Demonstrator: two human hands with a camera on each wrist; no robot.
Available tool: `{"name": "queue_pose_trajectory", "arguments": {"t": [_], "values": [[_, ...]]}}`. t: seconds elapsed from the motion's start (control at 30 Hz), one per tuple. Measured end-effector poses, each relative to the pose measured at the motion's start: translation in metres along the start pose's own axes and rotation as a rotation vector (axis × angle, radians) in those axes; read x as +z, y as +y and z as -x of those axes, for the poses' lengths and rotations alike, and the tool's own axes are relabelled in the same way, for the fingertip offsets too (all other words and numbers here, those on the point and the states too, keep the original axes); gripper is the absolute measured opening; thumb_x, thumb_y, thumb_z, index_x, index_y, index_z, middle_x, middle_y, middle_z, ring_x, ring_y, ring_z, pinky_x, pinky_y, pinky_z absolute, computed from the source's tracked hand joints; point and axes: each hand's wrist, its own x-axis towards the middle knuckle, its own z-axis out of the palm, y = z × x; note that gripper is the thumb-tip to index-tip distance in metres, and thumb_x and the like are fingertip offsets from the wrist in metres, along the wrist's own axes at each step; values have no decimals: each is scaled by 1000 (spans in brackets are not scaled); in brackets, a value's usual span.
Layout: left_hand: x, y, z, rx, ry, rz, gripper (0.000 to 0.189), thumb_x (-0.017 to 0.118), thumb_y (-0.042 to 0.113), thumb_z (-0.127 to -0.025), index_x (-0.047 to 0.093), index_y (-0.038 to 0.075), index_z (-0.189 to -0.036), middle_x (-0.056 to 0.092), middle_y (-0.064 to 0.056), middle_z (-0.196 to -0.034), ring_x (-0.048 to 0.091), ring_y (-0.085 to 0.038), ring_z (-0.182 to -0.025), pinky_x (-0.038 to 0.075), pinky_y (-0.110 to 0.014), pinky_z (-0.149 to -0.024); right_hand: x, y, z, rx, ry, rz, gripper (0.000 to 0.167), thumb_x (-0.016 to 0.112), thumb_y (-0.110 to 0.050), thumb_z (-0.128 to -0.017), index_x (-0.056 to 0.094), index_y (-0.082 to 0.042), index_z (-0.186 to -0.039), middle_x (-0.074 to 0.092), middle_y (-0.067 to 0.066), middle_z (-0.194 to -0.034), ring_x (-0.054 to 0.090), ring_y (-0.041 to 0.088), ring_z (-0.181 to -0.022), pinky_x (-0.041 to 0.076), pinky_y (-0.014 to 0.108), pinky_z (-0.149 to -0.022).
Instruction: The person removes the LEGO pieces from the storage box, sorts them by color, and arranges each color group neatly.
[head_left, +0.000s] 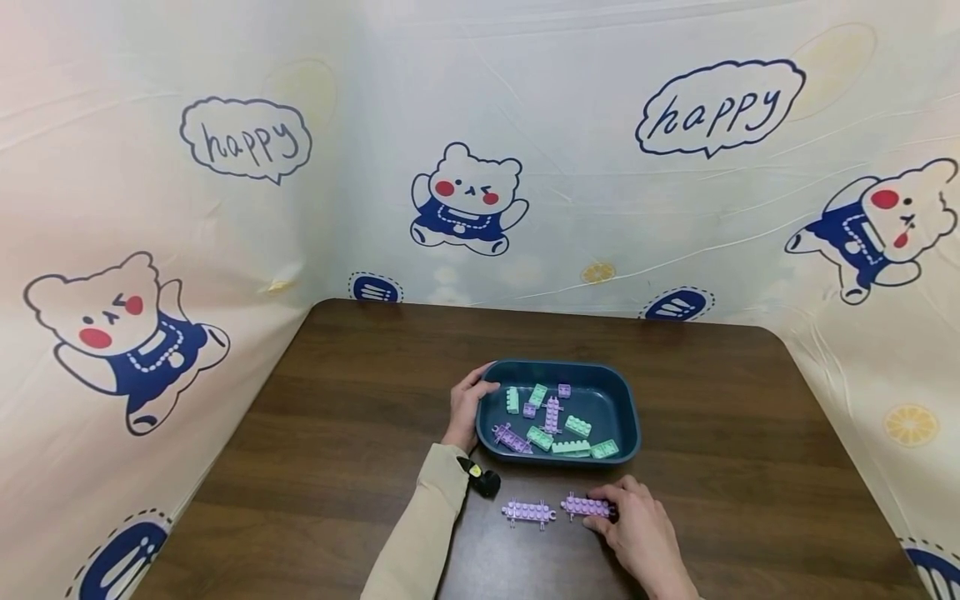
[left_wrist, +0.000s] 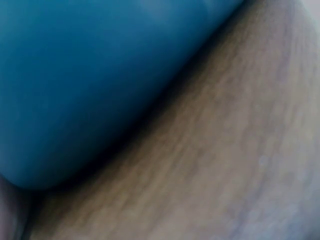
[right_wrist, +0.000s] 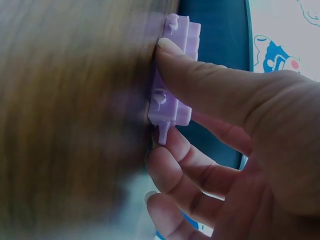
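My right hand (head_left: 641, 525) is the nearest component: thumb and fingers pinch a purple studded brick (head_left: 587, 506), positioned at the tabletop in front of the tray. In the right wrist view, my thumb lies across the side of this brick, between two small protruding pegs; part of the opposing grip is hidden behind it. A second purple brick (head_left: 528, 512), also fitted with side pegs, lies just left of the held one, unsupported by either hand. Further left, my beige sleeve (head_left: 420, 521) extends forward to a black wrist device (head_left: 483, 482). Beyond it, my left hand (head_left: 463, 412) grips the left end of the dark blue tray (head_left: 635, 417), fingers curled at the rim. The tray contains several mint-green bricks (head_left: 577, 426), mostly along its near and left portions, a purple pegged brick (head_left: 512, 438) at the near left, another near the middle, and two small purple cubes (head_left: 564, 390). The brown wooden table (head_left: 337, 400) continues behind the tray to a pale cloth (head_left: 577, 208) printed with bears and "happy" bubbles.
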Motion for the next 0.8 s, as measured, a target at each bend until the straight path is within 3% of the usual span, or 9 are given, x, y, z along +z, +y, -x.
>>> {"name": "queue_pose_trajectory", "arguments": {"t": [0.53,0.8], "values": [[1,-4,2,16,30,2,37,67,16,-85,69,15,-122,61,-5,-129,55,-25,-117,42,-42,-101,-5,-4,6,10,-18,27,38,85,-31,-73,74,-21,-107,53,0,-92,48,19,-78,44,41,-70],[1,-2,1,34,22,-1,37,66,17,-84,69,15,-121,61,-5,-128,56,-25,-114,45,-40,-97,-41,-7,11,-25,2,-84,57,86,-36,-69,68,-15,-119,60,2,-100,56,20,-90,48,46,-81]]}}
